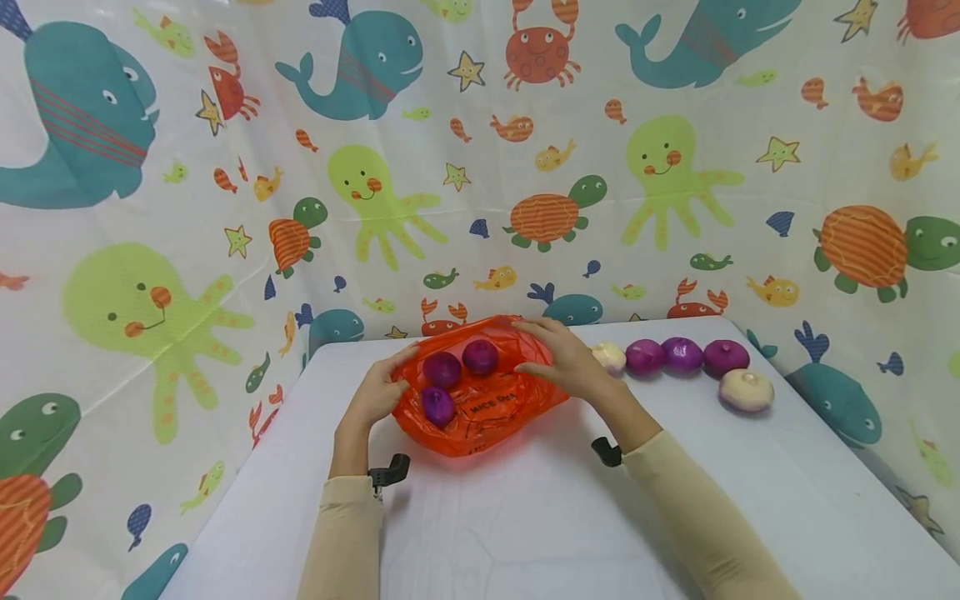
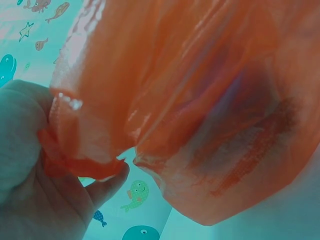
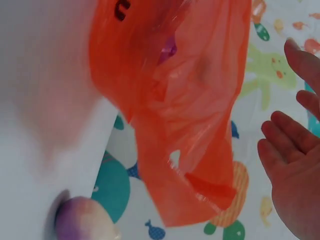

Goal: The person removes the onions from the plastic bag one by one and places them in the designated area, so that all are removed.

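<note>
A red-orange translucent plastic bag (image 1: 525,396) with dark lettering is held spread above the table in the head view. Inside its mouth show three round purple vegetables, turnips by their look: one (image 1: 442,370) at left, another (image 1: 480,357) behind, a third (image 1: 438,407) in front. My left hand (image 1: 372,393) holds the bag's left edge, with a fold of plastic between thumb and fingers in the left wrist view. At the bag's right edge is my right hand (image 1: 564,358); the right wrist view shows its fingers (image 3: 285,137) extended and apart from the plastic.
Right of the bag, several turnips stand in a row on the white table (image 1: 525,533): a pale one (image 1: 609,357), purple ones (image 1: 682,356), and a white one with a purple underside (image 1: 746,390) nearest. A sea-animal curtain (image 1: 480,192) hangs behind the table.
</note>
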The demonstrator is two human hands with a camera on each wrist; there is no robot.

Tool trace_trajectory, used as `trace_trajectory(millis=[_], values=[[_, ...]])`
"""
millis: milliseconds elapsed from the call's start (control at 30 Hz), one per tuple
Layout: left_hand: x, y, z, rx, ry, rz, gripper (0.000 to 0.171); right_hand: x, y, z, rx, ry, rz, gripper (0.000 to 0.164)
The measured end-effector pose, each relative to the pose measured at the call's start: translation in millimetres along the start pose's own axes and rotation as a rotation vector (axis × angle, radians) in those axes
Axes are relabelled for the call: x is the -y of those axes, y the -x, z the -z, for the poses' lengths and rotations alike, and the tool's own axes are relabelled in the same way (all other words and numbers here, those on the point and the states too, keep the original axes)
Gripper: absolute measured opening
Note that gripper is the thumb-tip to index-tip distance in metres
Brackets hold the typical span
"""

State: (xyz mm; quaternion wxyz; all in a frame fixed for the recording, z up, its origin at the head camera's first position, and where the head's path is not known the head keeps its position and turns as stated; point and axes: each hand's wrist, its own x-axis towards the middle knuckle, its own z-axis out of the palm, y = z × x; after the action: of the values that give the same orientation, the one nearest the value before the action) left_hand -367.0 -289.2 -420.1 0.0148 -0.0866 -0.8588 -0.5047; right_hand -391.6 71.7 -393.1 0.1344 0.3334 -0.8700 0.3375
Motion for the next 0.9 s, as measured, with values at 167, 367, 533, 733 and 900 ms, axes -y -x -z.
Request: trace_trajectory(millis=[167,367,533,733,900], values=[[-0.2,-1.4,0.9,0.009,0.015,0.009,0.069,13.9,-8.1,-6.9,0.039,-0.010,0.022,0.070],[-0.7,-1.6,1.0,0.010,0.009,0.016,0.069,19.4,-16.4,-20.8,0.088,-0.006,0.047,0.070],[-0.7,-0.3,0.3,0.001,0.004,0.000,0.069,20.6,-21.6,-33.0,0.118,0.006,0.054,0.070],[-0.3,-1.9,0.6,-0.001,-0.005,-0.014,0.069,23.0,-29.4,-48.8,0.182,-0.014,0.075,0.069],[0.0,-1.7,1.3,0.006,-0.004,-0.004,0.069,24.2,-36.3,-65.0,0.241,0.007,0.082,0.068]])
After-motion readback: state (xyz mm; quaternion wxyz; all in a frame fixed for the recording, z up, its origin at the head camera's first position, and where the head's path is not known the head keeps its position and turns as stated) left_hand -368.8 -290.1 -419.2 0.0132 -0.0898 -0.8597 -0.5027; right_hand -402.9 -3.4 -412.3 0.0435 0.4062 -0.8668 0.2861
